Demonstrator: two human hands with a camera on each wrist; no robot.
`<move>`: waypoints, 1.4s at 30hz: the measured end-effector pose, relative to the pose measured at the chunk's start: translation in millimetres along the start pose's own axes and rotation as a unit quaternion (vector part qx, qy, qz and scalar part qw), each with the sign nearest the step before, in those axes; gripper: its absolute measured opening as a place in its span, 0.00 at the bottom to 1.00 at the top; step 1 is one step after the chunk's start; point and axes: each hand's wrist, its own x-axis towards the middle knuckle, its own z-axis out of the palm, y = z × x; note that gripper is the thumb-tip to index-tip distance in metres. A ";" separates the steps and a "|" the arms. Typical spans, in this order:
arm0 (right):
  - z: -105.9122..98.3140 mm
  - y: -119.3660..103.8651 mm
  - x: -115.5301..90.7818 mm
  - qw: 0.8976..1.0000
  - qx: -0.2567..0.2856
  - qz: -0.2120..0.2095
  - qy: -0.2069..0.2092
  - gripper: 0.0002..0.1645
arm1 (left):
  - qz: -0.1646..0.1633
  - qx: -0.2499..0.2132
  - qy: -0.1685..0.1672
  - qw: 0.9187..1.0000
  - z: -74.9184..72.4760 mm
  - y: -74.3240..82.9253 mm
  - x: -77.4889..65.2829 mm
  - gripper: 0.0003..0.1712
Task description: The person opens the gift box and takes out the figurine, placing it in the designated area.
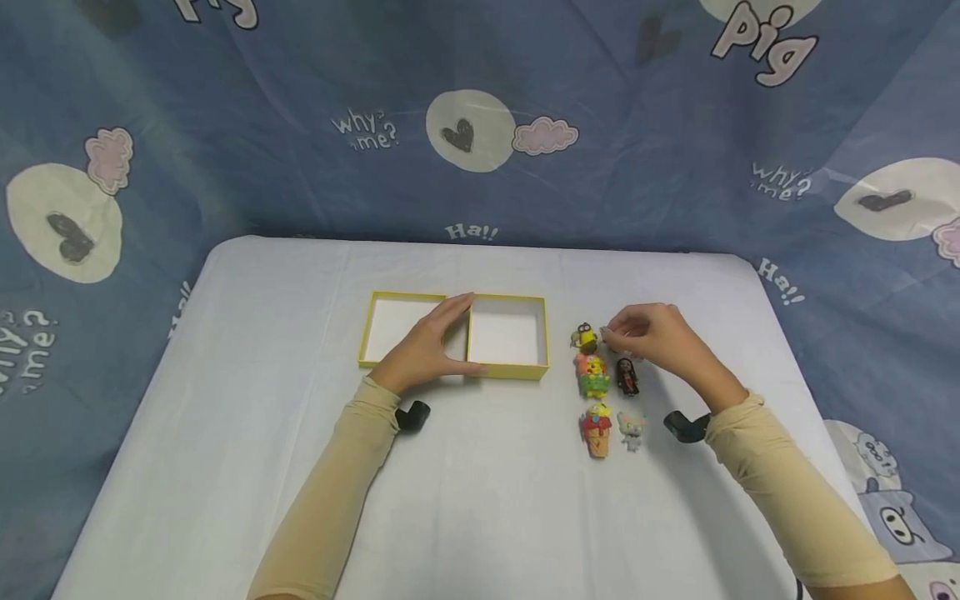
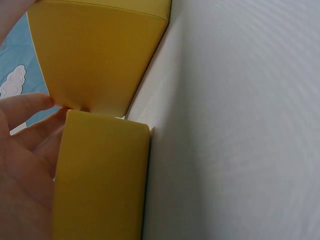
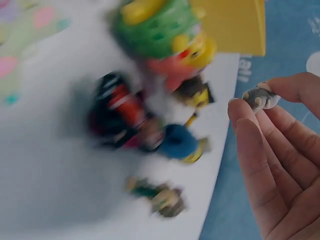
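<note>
My left hand [image 1: 426, 348] spans the right-hand open yellow box [image 1: 517, 372], thumb at its front wall and fingers at its back edge. Beside it lies a second, shallower-looking yellow box [image 1: 365, 337]; both have white insides. In the left wrist view, fingertips [image 2: 37, 103] touch a corner of one yellow box. Above the table, my right hand [image 1: 656, 337] pinches a small grey figurine with pale spots [image 3: 260, 97] between thumb and fingertips. Nearest to it are a yellow goggled figurine [image 1: 585, 337] and a dark long-haired figurine [image 1: 627, 377].
A green, pink and yellow figurine [image 1: 592, 377], a red and brown one [image 1: 597, 432] and a pale cat-like one [image 1: 632, 431] lie right of the boxes. Blue-yellow [image 3: 180, 142] and green-brown [image 3: 157, 197] figurines show in the right wrist view. A printed blue cloth [image 1: 300, 167] hangs behind the white table [image 1: 465, 517].
</note>
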 end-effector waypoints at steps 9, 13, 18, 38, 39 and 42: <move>-6.1 31.4 -29.0 0.998 0.026 0.054 0.007 0.13 | -0.001 -0.004 0.002 1.000 0.3 -0.6 0.1 0.68; -7.1 42.9 -38.2 0.997 0.024 0.074 0.011 0.12 | -0.007 -0.002 -0.002 1.000 0.1 0.3 0.2 0.68; -4.8 53.6 -45.9 0.996 0.010 0.090 0.005 0.12 | -0.009 -0.005 -0.004 1.000 -0.9 1.5 0.0 0.68; 9.9 65.9 -47.7 0.992 0.031 0.121 -0.022 0.13 | -0.008 -0.003 -0.005 1.000 0.1 0.6 0.6 0.68; 10.0 66.3 -47.7 0.992 0.033 0.121 -0.022 0.13 | -0.008 -0.003 -0.004 1.000 0.0 0.8 0.5 0.68; 10.5 66.5 -47.6 0.992 0.038 0.122 -0.023 0.13 | -0.007 -0.003 -0.003 1.000 -0.2 0.3 0.2 0.68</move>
